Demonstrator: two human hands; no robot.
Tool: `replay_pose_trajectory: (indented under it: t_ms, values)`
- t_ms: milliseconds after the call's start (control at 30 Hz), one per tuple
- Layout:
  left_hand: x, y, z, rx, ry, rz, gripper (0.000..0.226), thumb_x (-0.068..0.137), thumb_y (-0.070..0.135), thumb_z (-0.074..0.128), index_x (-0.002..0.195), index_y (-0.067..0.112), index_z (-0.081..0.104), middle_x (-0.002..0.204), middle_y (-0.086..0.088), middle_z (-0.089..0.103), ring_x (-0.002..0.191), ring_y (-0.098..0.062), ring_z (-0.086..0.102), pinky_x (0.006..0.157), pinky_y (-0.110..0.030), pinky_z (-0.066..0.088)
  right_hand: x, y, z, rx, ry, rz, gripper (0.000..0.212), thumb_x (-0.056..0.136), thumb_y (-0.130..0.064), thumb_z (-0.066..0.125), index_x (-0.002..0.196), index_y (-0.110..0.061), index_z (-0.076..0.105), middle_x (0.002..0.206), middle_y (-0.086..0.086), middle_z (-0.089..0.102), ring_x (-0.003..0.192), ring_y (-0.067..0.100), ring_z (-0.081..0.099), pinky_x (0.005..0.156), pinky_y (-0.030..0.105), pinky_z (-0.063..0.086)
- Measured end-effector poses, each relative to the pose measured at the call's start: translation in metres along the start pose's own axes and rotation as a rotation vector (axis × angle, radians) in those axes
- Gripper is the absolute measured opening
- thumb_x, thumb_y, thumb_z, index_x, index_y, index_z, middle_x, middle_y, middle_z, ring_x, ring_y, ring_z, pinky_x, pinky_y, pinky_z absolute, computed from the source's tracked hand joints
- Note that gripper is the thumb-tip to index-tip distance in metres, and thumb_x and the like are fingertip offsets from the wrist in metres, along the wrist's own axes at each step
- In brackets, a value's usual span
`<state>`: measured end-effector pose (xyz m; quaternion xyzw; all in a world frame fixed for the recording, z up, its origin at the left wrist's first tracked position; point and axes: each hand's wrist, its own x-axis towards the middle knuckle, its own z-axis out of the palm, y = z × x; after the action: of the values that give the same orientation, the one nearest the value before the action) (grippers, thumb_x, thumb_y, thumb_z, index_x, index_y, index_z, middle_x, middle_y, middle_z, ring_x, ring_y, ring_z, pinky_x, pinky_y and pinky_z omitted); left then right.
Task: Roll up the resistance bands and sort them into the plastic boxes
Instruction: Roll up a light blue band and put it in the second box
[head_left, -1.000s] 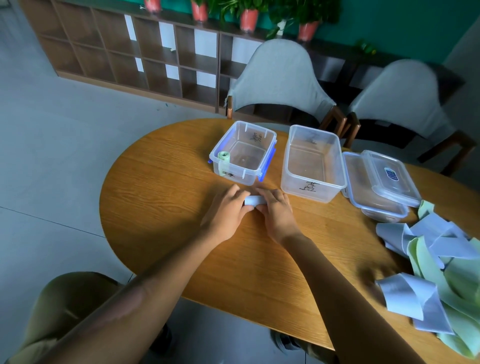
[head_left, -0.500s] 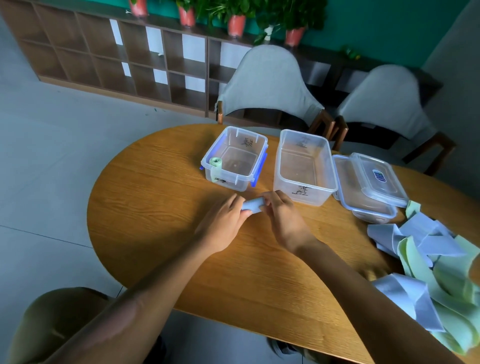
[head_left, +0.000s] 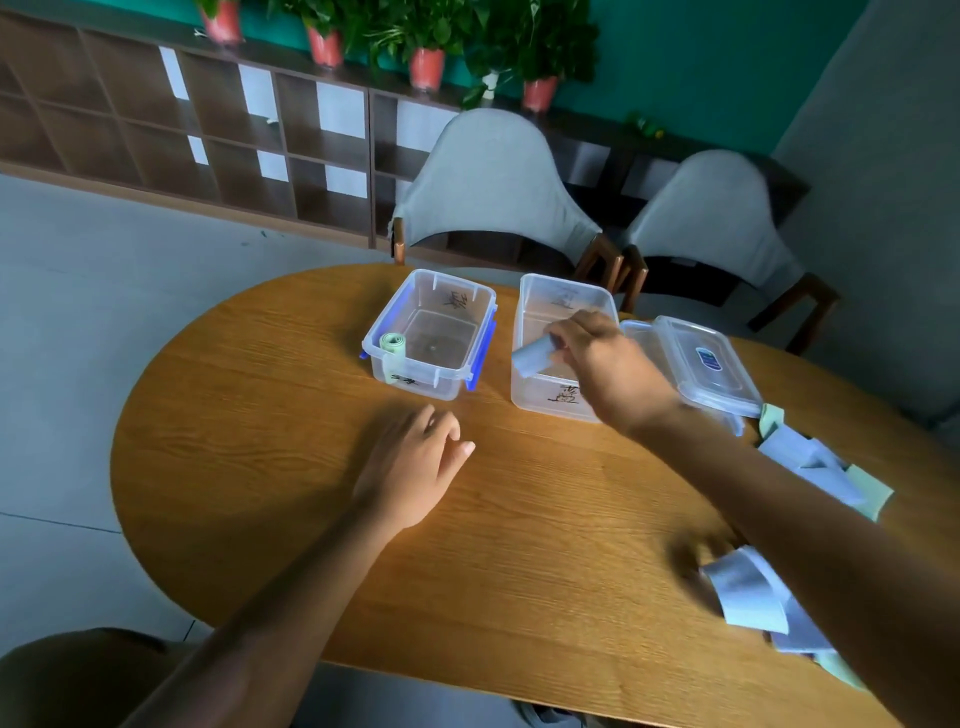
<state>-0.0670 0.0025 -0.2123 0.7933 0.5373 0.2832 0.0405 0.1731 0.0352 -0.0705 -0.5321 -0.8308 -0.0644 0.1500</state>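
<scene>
Rolled blue band (head_left: 531, 357): sitting as a short, flattened roll in the fingertips of the right hand (head_left: 597, 358), which is holding it over the near left part of the clear box without clips (head_left: 545, 400); whether it is touching the box wall, I cannot tell.
Handling: looking light, soft and springy, so the coil is probably wanting to unwind; the safest hold is likely across the roll with a finger over the loose end, and the drop should be low into the box.
Right grip: fingers and thumb are pinching one end of the roll, with most of it sticking out to the left.
Left hand (head_left: 415, 467): hovering over or resting on the table (head_left: 249, 415) near the front edge, fingers loosely curled and holding nothing.
Green roll (head_left: 393, 345): standing on end in the near left corner of the blue-clipped box (head_left: 470, 332), suggesting sorting by colour.
Lids (head_left: 706, 364): lying stacked just right of the clear box.
Loose bands (head_left: 800, 457): blue and pale green strips are lying tangled at the table's right edge, not yet rolled.
Progress: judging by the pile, most of the work is waiting.
Risk: the roll springing open on release.
</scene>
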Motion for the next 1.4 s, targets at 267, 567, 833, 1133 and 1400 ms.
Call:
replay_pose_trajectory:
  t_ms: [267, 567, 833, 1133, 1400]
  values:
    - [0.0, 0.001, -0.002, -0.019, -0.012, -0.007, 0.029, 0.1, 0.051, 0.043, 0.093, 0.025, 0.052, 0.092, 0.009, 0.051, 0.081, -0.007, 0.051, 0.068, -0.02, 0.037, 0.024, 0.032, -0.012, -0.08, -0.053, 0.093, 0.013, 0.094, -0.004, 0.061, 0.107, -0.008, 0.062, 0.104, 0.015, 0.063, 0.097, 0.032, 0.058, 0.079, 0.036, 0.046]
    - [0.001, 0.0, 0.0, -0.004, -0.024, -0.028, 0.014, 0.094, 0.031, 0.06, 0.09, 0.027, 0.048, 0.088, 0.011, 0.052, 0.077, -0.005, 0.049, 0.066, -0.015, 0.036, 0.037, 0.027, 0.019, -0.078, -0.215, 0.195, 0.008, 0.096, -0.012, 0.062, 0.104, -0.013, 0.058, 0.095, 0.009, 0.065, 0.082, 0.024, 0.06, 0.072, 0.035, 0.053]
    - [0.001, -0.001, 0.001, -0.014, -0.016, -0.006, 0.013, 0.094, 0.031, 0.06, 0.091, 0.027, 0.049, 0.087, 0.011, 0.055, 0.08, -0.004, 0.05, 0.07, -0.021, 0.048, 0.055, 0.016, 0.031, -0.098, -0.343, 0.178, 0.036, 0.091, -0.022, 0.071, 0.123, -0.016, 0.055, 0.106, 0.009, 0.065, 0.093, 0.024, 0.062, 0.079, 0.033, 0.053]
    - [0.001, -0.001, 0.0, -0.01, -0.005, 0.011, 0.011, 0.094, 0.032, 0.058, 0.092, 0.025, 0.05, 0.087, 0.01, 0.057, 0.081, -0.006, 0.051, 0.07, -0.024, 0.051, 0.062, 0.012, 0.029, -0.038, -0.421, 0.159, 0.016, 0.087, -0.013, 0.072, 0.089, -0.027, 0.063, 0.098, -0.004, 0.066, 0.093, 0.019, 0.06, 0.081, 0.028, 0.049]
    - [0.001, -0.001, 0.001, 0.001, -0.01, 0.012, 0.01, 0.094, 0.032, 0.057, 0.093, 0.025, 0.049, 0.086, 0.01, 0.055, 0.083, -0.007, 0.05, 0.069, -0.022, 0.044, 0.061, 0.013, 0.029, 0.053, -0.447, 0.158, 0.027, 0.083, -0.003, 0.072, 0.079, -0.029, 0.064, 0.096, -0.011, 0.06, 0.098, 0.017, 0.057, 0.085, 0.03, 0.046]
